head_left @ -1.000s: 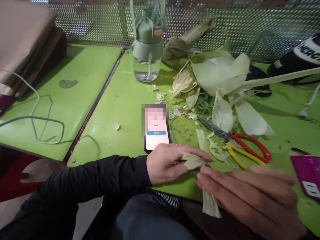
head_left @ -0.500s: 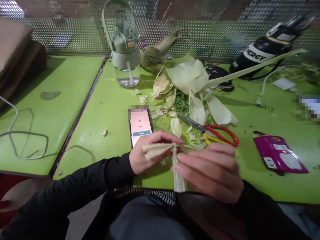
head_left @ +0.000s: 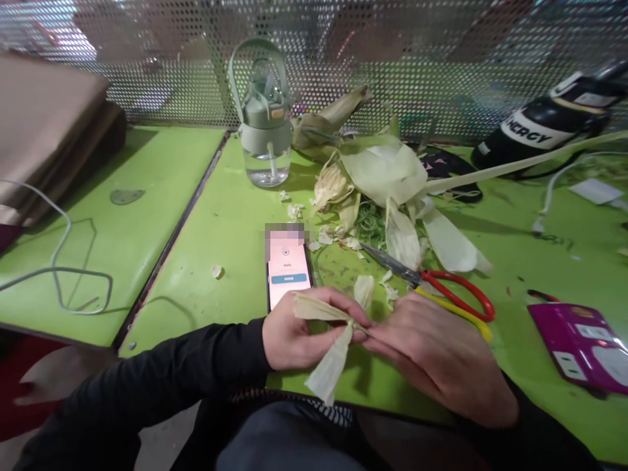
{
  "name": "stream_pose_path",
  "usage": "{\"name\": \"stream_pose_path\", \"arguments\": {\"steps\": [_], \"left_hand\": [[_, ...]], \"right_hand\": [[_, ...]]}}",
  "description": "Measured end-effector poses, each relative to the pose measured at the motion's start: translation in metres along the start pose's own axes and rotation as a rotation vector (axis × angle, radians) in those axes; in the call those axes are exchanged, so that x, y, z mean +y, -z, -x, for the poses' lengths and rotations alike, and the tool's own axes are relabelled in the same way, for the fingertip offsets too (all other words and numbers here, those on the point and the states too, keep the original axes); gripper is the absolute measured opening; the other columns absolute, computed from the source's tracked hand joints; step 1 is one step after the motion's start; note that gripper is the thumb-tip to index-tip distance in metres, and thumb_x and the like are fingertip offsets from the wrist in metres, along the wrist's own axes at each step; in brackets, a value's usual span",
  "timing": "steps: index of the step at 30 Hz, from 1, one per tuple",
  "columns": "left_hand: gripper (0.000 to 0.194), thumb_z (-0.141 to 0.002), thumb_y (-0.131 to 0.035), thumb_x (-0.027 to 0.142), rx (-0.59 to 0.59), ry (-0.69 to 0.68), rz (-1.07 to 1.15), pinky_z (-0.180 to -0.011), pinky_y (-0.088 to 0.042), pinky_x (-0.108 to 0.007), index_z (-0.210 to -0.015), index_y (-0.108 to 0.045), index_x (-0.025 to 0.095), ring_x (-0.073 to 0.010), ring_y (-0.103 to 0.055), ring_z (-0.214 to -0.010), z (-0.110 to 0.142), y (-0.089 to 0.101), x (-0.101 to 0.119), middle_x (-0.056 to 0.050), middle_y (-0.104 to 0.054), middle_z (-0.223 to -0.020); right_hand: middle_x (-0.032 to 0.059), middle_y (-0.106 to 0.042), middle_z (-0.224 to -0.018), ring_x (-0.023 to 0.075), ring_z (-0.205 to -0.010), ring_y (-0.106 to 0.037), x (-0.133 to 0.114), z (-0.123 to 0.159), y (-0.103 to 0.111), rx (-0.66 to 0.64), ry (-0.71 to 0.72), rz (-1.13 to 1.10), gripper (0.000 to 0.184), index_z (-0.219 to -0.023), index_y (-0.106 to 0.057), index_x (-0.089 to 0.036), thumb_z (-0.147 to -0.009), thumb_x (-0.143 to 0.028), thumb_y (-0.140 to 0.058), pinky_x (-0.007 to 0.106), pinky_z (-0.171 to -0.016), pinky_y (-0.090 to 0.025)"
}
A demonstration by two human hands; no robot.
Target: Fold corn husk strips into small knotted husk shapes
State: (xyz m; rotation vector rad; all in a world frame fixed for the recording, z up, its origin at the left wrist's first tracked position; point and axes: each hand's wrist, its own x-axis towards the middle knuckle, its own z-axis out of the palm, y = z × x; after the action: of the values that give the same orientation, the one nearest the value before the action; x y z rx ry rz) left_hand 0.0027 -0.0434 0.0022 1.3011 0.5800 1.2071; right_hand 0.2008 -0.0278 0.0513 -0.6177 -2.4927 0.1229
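Note:
Pale strips of corn husk (head_left: pixel 331 369) meet at a small knot between my hands, with ends sticking out to the left, downward and away from me. My left hand (head_left: pixel 297 337) pinches the husk near the knot between thumb and fingers. From the other side, my right hand (head_left: pixel 436 350) has its fingertips closed on the husk just right of the knot; what lies inside that grip is mostly hidden. A phone (head_left: pixel 289 265) with a lit pink screen lies just beyond my left hand. Scissors (head_left: pixel 432 284) with red and yellow handles rest beyond my right hand.
Corn husks (head_left: pixel 387 170) are heaped beyond the scissors, amid small scraps. A green water bottle (head_left: pixel 266 131) stands at the back, before a perforated metal screen (head_left: pixel 338 39). A black bottle (head_left: pixel 534 127) leans at the right, a purple power strip (head_left: pixel 579 340) nearer. Brown folded material (head_left: pixel 44 124) sits far left.
My right hand has moved from the hanging strip to the knot, closing its fingertips there. The lower strip now slants left instead of straight down. The whole view has shifted slightly.

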Motion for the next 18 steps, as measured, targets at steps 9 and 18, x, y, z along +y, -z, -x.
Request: {"name": "stream_pose_path", "arguments": {"steps": [9,18], "left_hand": [[0.021,-0.084,-0.075,0.030,-0.034,0.124,-0.058,-0.062,-0.054,-0.021,-0.094,-0.072,0.011,-0.0108,-0.065,-0.064,0.000,0.002,0.014,-0.007,-0.074,-0.078],[0.029,-0.089,-0.069,0.037,-0.074,0.273,0.076,-0.081,-0.057,-0.025,-0.108,-0.069,0.015,-0.0166,-0.072,-0.091,-0.008,0.013,0.016,-0.010,-0.075,-0.102]], "right_hand": [[-0.0042,-0.058,-0.060,0.0115,-0.054,-0.049,0.001,0.004,0.008,-0.008,-0.007,-0.153,0.009,-0.094,-0.059,-0.021,-0.096,-0.013,-0.056,0.028,-0.056,-0.038],[0.0021,-0.069,-0.085,0.0134,-0.075,-0.064,0.013,-0.003,-0.005,-0.045,-0.346,-0.235,0.020,-0.101,-0.064,-0.019,-0.102,-0.034,-0.050,0.025,-0.064,-0.047]]}}
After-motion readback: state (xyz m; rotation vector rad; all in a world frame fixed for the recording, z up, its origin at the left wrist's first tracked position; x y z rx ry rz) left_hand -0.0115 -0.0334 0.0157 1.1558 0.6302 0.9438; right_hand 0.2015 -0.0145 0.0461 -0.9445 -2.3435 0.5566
